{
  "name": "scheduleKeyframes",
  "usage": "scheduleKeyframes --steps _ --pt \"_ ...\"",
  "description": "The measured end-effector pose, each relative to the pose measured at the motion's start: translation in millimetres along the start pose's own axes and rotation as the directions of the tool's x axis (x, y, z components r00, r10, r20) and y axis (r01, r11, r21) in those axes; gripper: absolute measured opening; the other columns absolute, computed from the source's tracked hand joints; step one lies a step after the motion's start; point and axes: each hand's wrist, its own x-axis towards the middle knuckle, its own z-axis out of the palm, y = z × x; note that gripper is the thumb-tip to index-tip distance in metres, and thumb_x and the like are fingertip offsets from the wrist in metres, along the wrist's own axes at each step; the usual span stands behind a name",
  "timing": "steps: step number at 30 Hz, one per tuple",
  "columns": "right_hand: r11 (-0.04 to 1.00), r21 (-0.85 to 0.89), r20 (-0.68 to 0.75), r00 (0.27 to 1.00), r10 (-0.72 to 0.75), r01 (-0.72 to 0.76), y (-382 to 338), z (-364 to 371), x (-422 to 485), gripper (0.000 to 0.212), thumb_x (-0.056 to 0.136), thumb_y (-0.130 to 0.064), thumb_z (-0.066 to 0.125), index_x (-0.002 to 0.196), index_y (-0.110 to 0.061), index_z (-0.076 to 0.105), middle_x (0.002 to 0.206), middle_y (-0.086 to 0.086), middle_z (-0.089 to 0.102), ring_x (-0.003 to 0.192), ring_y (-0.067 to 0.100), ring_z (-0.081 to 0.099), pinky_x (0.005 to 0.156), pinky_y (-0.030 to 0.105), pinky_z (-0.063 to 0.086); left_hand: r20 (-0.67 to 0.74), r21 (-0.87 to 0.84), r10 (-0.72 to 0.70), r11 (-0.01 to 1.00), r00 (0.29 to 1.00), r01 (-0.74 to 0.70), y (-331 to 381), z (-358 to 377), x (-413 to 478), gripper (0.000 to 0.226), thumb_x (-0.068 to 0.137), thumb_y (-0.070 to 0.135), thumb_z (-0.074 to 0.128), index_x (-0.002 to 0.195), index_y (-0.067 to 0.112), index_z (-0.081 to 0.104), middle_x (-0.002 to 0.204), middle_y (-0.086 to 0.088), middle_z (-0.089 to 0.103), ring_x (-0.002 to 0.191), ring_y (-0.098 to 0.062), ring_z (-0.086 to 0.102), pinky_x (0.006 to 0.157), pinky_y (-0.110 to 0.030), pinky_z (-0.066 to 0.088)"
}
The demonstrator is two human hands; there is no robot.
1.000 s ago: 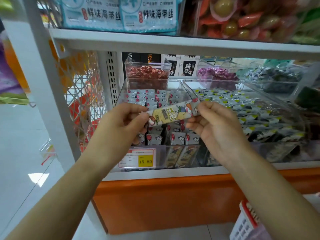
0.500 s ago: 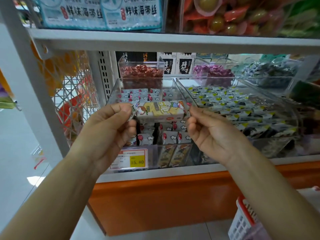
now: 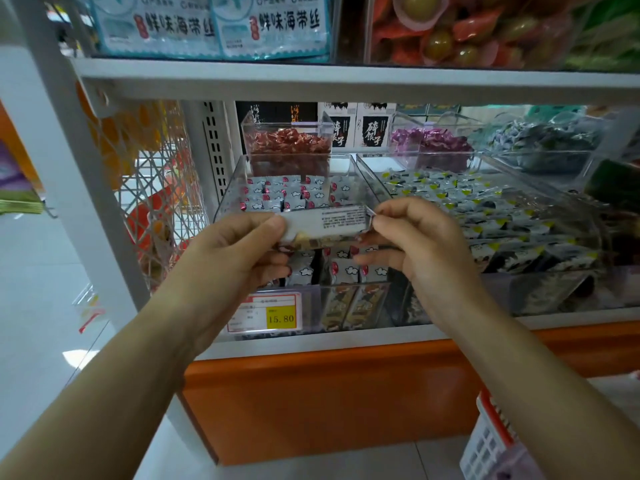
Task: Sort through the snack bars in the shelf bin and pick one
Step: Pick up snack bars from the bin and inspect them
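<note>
Pinched at its ends by my left hand (image 3: 239, 247) and right hand (image 3: 412, 244) above the bin (image 3: 228, 192), the bar (image 3: 332, 225) is now flipped to its printed back; likely vetting it.

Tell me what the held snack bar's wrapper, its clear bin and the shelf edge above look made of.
Snack bar: the wrapper seems to be thin plastic film, with a pale back panel of fine print, a slight sheen and a flat sealed end. Bin: clear rigid plastic, likely acrylic; the contents show through and the edges glint. Shelf edge: probably painted metal, a smooth, flat, thin white lip.
</note>
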Motion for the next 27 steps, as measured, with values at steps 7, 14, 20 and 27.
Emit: scheduleKeyframes --steps 7,14,20,27 --pt "0.993 -0.114 0.025 1.000 -0.006 0.009 2 4 -2 0.007 0.085 -0.016 0.066 0.087 -0.021 0.071 0.075 -0.009 0.067 0.062 0.013 0.064 0.055 0.027 0.057 0.035 0.216 0.118 0.969 0.992 -0.122 3 1 -7 0.027 0.082 0.022 0.060 0.108 0.018 0.066 0.087 0.002 0.073 0.075 -0.006 0.069 0.068 -0.013 0.053" --pt "0.967 -0.251 -0.099 0.994 -0.056 0.029 3 5 0 0.019 0.086 -0.018 0.065 0.072 -0.005 0.064 0.074 0.017 0.065 0.070 0.030 0.063 0.063 0.040 0.056 0.095 0.496 0.214 0.836 0.972 -0.233 2 3 -11 0.023 0.082 0.026 0.064 0.102 0.038 0.062 0.089 0.001 0.069 0.082 -0.014 0.067 0.078 -0.030 0.056" --pt "0.907 -0.390 -0.005 0.985 -0.172 0.156 -2 11 -6 0.017 0.088 -0.018 0.063 0.072 -0.013 0.065 0.063 -0.001 0.061 0.059 0.008 0.056 0.058 0.018 0.047 0.029 0.531 0.234 0.820 0.972 -0.213 3 7 -10 0.012 0.078 0.035 0.063 0.082 0.024 0.064 0.078 -0.001 0.065 0.072 -0.013 0.061 0.067 -0.029 0.052" --pt "0.906 -0.373 0.054 0.980 -0.193 0.199 -2 16 -7 0.014 0.088 -0.016 0.063 0.075 -0.015 0.067 0.068 -0.006 0.064 0.066 0.005 0.061 0.062 0.021 0.050 -0.015 0.585 0.297 0.777 0.955 -0.233 6 1 -9 0.030 0.080 0.035 0.063 0.070 0.006 0.064 0.071 -0.021 0.064 0.065 -0.031 0.058 0.056 -0.031 0.048"
